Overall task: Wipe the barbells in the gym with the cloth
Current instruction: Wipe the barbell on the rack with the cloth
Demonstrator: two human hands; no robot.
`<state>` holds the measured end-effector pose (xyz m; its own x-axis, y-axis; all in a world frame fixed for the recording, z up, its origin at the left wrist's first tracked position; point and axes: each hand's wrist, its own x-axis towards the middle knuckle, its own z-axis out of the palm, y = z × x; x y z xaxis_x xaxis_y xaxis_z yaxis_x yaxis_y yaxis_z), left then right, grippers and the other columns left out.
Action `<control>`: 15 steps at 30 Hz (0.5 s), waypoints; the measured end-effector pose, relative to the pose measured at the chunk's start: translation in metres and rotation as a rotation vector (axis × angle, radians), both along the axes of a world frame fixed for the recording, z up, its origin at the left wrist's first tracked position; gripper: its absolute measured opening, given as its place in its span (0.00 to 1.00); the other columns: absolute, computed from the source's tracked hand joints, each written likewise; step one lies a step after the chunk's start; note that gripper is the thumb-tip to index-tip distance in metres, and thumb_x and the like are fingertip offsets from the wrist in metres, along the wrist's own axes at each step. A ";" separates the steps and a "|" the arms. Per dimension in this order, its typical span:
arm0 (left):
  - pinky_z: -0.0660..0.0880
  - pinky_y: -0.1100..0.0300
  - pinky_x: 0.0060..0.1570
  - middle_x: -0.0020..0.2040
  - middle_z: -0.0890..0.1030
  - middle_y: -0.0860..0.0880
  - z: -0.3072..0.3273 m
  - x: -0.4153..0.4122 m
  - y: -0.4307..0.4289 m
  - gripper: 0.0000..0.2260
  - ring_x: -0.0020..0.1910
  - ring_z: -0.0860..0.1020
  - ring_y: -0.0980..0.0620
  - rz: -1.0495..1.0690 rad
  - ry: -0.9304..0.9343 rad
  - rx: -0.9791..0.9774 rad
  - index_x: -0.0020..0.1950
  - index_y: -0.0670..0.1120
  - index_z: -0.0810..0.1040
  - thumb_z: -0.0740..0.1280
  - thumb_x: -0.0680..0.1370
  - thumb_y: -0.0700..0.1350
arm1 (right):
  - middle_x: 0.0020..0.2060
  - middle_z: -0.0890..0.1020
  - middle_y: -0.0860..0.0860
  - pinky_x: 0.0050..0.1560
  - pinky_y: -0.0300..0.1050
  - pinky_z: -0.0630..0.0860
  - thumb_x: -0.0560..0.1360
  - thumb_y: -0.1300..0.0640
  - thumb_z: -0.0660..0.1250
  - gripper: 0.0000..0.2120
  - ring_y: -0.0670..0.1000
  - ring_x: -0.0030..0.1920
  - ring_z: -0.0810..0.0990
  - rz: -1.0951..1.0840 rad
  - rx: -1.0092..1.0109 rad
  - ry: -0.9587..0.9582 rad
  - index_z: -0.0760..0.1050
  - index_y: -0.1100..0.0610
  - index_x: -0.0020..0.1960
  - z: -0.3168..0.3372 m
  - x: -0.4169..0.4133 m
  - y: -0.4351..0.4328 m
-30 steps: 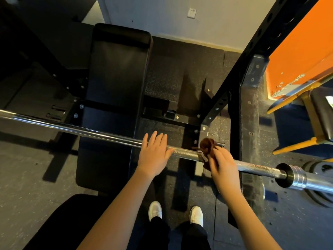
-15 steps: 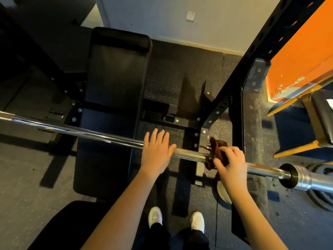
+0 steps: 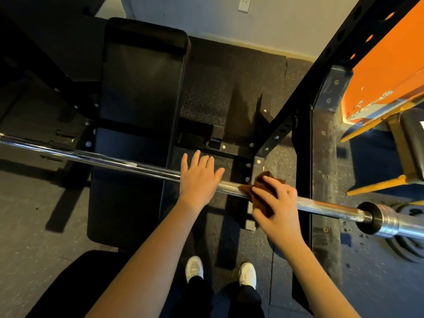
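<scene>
Head view. The left hand lies flat on the barbell, fingers straight and holding nothing. At its 3 o'clock the right hand grips a brown cloth, its fingers curled round the cloth where it folds over the knurled part of the bar. The step in hand appears to be wiping the shaft's right portion. The next move probably calls for sliding the cloth along the bar while the flat hand steadies it. The stretch toward the sleeve collar at 3 o'clock looks spotted. The long bright stretch toward 9 o'clock remains to be covered.

The bar hangs above a black padded bench inside a black perforated rack. Below is dark speckled rubber floor. White shoes stand at 6 o'clock, a wall socket shows at 12 o'clock, an orange panel at 2 o'clock, and a weight plate lies at 4 o'clock.
</scene>
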<state>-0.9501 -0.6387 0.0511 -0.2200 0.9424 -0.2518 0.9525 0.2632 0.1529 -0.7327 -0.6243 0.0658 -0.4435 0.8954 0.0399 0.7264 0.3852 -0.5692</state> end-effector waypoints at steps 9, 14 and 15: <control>0.47 0.41 0.75 0.74 0.68 0.48 0.002 0.001 0.004 0.26 0.78 0.54 0.45 -0.056 0.068 -0.078 0.74 0.47 0.66 0.43 0.81 0.52 | 0.66 0.75 0.57 0.66 0.59 0.67 0.79 0.41 0.54 0.24 0.61 0.67 0.72 0.020 0.059 -0.280 0.76 0.53 0.65 -0.018 -0.015 0.014; 0.47 0.45 0.76 0.71 0.72 0.50 0.004 0.005 0.005 0.22 0.77 0.58 0.48 0.025 0.044 -0.018 0.71 0.48 0.71 0.45 0.84 0.54 | 0.48 0.83 0.55 0.48 0.52 0.79 0.76 0.52 0.67 0.11 0.56 0.49 0.82 0.041 0.163 -0.187 0.82 0.58 0.51 -0.013 -0.077 0.014; 0.47 0.45 0.76 0.71 0.71 0.50 0.004 0.004 0.006 0.22 0.77 0.57 0.48 0.024 0.042 -0.024 0.70 0.48 0.71 0.46 0.84 0.54 | 0.48 0.83 0.54 0.48 0.52 0.80 0.75 0.53 0.68 0.10 0.55 0.49 0.82 0.090 0.170 -0.176 0.82 0.58 0.51 -0.013 -0.073 0.014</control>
<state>-0.9459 -0.6329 0.0548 -0.2531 0.9306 -0.2645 0.9515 0.2889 0.1058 -0.8060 -0.6102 0.0528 -0.5345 0.8391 0.1016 0.7670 0.5320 -0.3587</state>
